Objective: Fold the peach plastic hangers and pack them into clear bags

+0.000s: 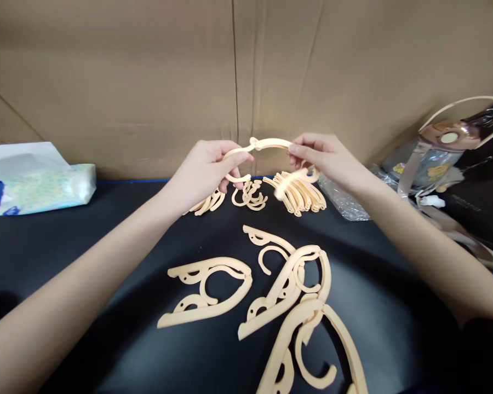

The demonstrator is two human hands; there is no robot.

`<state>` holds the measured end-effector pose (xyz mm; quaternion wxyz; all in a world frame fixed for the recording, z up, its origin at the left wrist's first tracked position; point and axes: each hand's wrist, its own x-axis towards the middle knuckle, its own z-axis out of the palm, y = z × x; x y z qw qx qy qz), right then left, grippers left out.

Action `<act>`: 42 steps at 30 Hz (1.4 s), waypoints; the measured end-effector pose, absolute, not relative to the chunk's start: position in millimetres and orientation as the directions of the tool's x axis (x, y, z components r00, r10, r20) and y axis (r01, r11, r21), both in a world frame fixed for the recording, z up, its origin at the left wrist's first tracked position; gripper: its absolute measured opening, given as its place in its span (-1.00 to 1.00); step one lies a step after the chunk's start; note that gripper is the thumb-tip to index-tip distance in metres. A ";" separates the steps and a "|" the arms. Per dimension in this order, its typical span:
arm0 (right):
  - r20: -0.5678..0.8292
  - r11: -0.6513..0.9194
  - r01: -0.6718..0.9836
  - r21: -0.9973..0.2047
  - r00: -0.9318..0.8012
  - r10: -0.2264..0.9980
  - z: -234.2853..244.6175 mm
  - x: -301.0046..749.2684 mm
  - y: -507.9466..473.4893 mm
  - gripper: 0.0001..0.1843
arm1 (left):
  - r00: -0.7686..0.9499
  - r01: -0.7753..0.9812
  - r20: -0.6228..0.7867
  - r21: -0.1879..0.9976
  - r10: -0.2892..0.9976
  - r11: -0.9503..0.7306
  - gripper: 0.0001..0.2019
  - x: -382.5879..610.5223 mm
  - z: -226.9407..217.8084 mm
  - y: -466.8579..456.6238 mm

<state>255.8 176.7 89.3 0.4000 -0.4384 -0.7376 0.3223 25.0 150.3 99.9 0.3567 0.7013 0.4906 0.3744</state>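
My left hand pinches a cream plastic hanger hook, its curved tip hanging below the fingers. In my right hand is a matching hanger arm; its lower end is blurred. Hook and arm meet at a small knob between the hands, though I cannot tell whether they are locked together. Behind and below the hands lie a pile of loose hooks, a pile of hanger arms on the right, and more arms partly hidden by my left hand. Several folded hangers lie nearer me, some overlapping.
The pieces lie on a black tabletop. A tissue pack sits at the far left. To the right are crumpled clear plastic and a bottle with a carrying handle and strap. A cardboard wall rises behind.
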 end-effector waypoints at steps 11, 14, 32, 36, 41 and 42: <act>0.388 0.442 0.857 0.266 -0.515 0.764 81.3 231.3 145.9 -0.64 | 0.355 0.714 0.228 0.560 0.907 -0.420 -0.68 46.6 79.2 136.8; 0.321 0.421 0.906 0.048 -0.413 0.852 83.9 237.5 158.6 -0.75 | 0.321 0.805 0.268 0.429 0.908 -0.411 -0.71 59.4 68.5 122.4; 0.317 0.308 0.116 -0.944 0.077 0.945 97.5 263.9 185.0 -0.87 | 0.229 0.702 0.090 0.675 0.969 -0.229 -0.23 42.0 66.7 174.9; 0.476 0.392 0.472 -0.789 0.068 0.877 92.7 272.1 190.2 -0.93 | 0.383 0.168 -0.105 0.985 0.918 0.043 -0.55 35.7 79.0 172.0; 0.489 0.454 0.880 -0.136 -0.339 0.804 90.0 256.1 168.9 -0.80 | 0.383 0.120 -0.112 0.990 0.917 0.071 -0.79 35.7 82.1 164.2; 0.457 0.475 0.880 -0.016 -0.416 0.786 89.3 251.2 163.8 -0.75 | 0.400 0.138 -0.117 0.988 0.909 0.066 -0.79 36.2 82.3 162.3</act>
